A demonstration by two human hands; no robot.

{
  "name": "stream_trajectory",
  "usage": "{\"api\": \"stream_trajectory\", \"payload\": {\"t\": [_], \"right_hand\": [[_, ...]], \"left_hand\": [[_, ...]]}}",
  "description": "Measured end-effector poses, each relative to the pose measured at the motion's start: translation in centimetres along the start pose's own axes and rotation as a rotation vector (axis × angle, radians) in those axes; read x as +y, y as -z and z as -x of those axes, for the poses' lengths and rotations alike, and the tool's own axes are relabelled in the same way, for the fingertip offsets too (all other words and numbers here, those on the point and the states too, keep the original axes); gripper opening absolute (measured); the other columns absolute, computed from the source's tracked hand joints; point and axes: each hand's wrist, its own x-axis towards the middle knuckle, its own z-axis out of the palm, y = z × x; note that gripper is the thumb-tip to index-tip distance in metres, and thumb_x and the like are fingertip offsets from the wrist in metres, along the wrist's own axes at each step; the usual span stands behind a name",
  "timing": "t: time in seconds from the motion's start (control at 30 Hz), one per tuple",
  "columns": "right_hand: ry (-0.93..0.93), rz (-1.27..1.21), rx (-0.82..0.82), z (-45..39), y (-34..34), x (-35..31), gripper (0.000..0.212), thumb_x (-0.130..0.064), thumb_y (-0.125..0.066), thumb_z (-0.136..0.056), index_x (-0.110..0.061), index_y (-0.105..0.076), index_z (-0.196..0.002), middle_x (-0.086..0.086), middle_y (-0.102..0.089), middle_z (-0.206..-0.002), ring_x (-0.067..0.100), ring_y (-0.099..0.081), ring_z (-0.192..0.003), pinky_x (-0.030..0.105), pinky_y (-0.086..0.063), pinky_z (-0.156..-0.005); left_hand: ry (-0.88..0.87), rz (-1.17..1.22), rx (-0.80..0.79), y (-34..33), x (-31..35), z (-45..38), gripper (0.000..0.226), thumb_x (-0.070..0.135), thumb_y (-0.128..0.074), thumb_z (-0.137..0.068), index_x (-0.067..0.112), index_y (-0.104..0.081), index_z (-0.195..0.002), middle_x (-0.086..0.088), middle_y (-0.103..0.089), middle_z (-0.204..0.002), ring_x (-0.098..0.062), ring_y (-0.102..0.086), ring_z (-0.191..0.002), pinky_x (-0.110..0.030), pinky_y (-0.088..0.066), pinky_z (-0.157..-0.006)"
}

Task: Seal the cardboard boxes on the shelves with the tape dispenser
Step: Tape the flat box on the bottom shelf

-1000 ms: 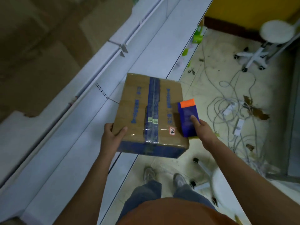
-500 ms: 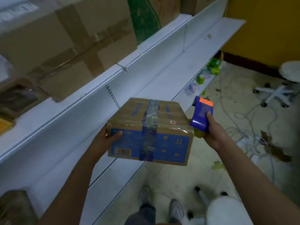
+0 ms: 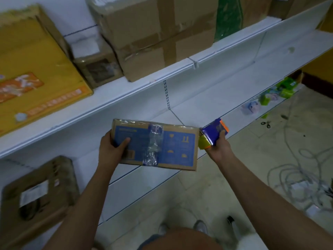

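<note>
A small cardboard box (image 3: 173,141) with a blue printed side and a strip of clear tape over its middle is held up in front of the white shelves. My left hand (image 3: 111,147) grips its left end, thumb across the blue face. My right hand (image 3: 219,148) grips the blue and orange tape dispenser (image 3: 214,131), which touches the box's right end. Its yellow part points toward the box.
The white upper shelf (image 3: 137,87) carries a large taped brown carton (image 3: 158,33), a yellow box (image 3: 34,69) and a small wrapped box (image 3: 97,65). A brown box (image 3: 37,193) lies on the lower shelf at left. Cables (image 3: 297,170), scissors and green packets litter the floor.
The box has been lifted and tipped so its blue side faces me. My view has swung up toward the upper shelf. Both hands kept their hold.
</note>
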Motion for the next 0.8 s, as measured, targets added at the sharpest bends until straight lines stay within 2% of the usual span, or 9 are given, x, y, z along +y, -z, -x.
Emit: {"api": "stream_trajectory", "payload": {"t": [0.1, 0.2, 0.3, 0.37, 0.43, 0.53, 0.6, 0.73, 0.8], "right_hand": [[0.042, -0.008, -0.008, 0.4, -1.4, 1.8, 0.057, -0.053, -0.032, -0.101, -0.008, -0.049, -0.132, 0.023, -0.068, -0.108, 0.03, -0.072, -0.078, 0.04, -0.061, -0.062], [0.14, 0.078, -0.061, 1.1, -1.3, 3.2, 0.048, -0.051, -0.031, -0.101, -0.014, -0.053, -0.122, 0.022, -0.063, -0.123, 0.032, -0.071, -0.091, 0.046, -0.056, -0.084], [0.191, 0.192, -0.074, 1.4, -1.1, 3.9, 0.047, -0.055, -0.04, -0.095, -0.018, -0.056, -0.12, 0.017, -0.064, -0.127, 0.036, -0.062, -0.114, 0.052, -0.046, -0.1], [0.215, 0.247, -0.058, 1.5, -1.9, 4.1, 0.04, -0.05, -0.04, -0.1, -0.018, -0.058, -0.115, 0.008, -0.069, -0.113, 0.025, -0.067, -0.099, 0.043, -0.052, -0.091], [0.244, 0.259, -0.047, 1.4, -3.1, 4.4, 0.035, -0.046, -0.038, -0.103, -0.019, -0.06, -0.109, 0.001, -0.071, -0.101, 0.015, -0.067, -0.086, 0.037, -0.052, -0.087], [0.275, 0.195, -0.011, 0.9, -4.7, 3.7, 0.032, -0.044, -0.038, -0.104, -0.021, -0.059, -0.104, -0.008, -0.074, -0.086, 0.007, -0.068, -0.076, 0.031, -0.054, -0.078], [0.288, 0.134, -0.014, 0.2, -5.6, 2.5, 0.032, -0.042, -0.038, -0.104, -0.018, -0.057, -0.112, -0.008, -0.073, -0.09, 0.009, -0.068, -0.081, 0.033, -0.054, -0.082], [0.26, 0.275, -0.11, 0.0, -6.4, 1.9, 0.042, -0.044, -0.041, -0.102, -0.011, -0.054, -0.125, 0.004, -0.071, -0.105, 0.019, -0.068, -0.092, 0.043, -0.051, -0.093], [0.251, 0.341, -0.143, 0.3, -6.1, 2.3, 0.045, -0.047, -0.043, -0.1, -0.01, -0.056, -0.124, 0.005, -0.075, -0.1, 0.021, -0.069, -0.091, 0.045, -0.051, -0.093]], "left_hand": [[0.086, -0.065, 0.093, 0.7, -1.6, -0.8, 0.057, 0.053, -0.071, -0.086, 0.013, -0.057, -0.124, -0.008, -0.066, -0.114, -0.026, -0.066, -0.101, -0.035, -0.053, -0.079], [0.274, -0.068, 0.088, 1.5, -2.0, -2.2, 0.067, 0.056, -0.061, -0.091, 0.008, -0.046, -0.135, -0.015, -0.061, -0.125, -0.037, -0.06, -0.113, -0.037, -0.047, -0.086], [0.441, 0.076, -0.071, 2.3, -2.2, -3.4, 0.082, 0.072, -0.06, -0.082, 0.02, -0.039, -0.142, -0.008, -0.057, -0.129, -0.036, -0.059, -0.114, -0.047, -0.056, -0.079], [0.474, 0.179, -0.16, 2.0, -1.8, -3.2, 0.082, 0.076, -0.061, -0.079, 0.029, -0.039, -0.143, -0.001, -0.058, -0.127, -0.032, -0.06, -0.111, -0.044, -0.055, -0.072], [0.461, 0.25, -0.134, 1.3, -1.7, -2.5, 0.079, 0.075, -0.064, -0.078, 0.031, -0.044, -0.139, 0.0, -0.062, -0.123, -0.03, -0.064, -0.107, -0.041, -0.055, -0.074], [0.439, 0.334, -0.043, 0.8, -2.2, -1.8, 0.077, 0.072, -0.067, -0.078, 0.027, -0.048, -0.138, -0.003, -0.067, -0.124, -0.029, -0.067, -0.107, -0.048, -0.056, -0.091], [0.43, 0.345, -0.042, 1.1, -2.6, -1.8, 0.071, 0.068, -0.066, -0.082, 0.026, -0.05, -0.138, -0.003, -0.068, -0.124, -0.027, -0.067, -0.105, -0.048, -0.055, -0.095], [0.443, 0.351, -0.059, 1.7, -2.7, -1.7, 0.092, 0.085, -0.066, -0.065, 0.026, -0.052, -0.134, -0.002, -0.07, -0.119, -0.025, -0.069, -0.1, -0.043, -0.059, -0.084], [0.492, 0.396, -0.038, 2.0, -2.9, -1.6, 0.079, 0.073, -0.07, -0.074, 0.019, -0.052, -0.129, -0.004, -0.068, -0.116, -0.023, -0.067, -0.094, -0.036, -0.057, -0.074]]}}
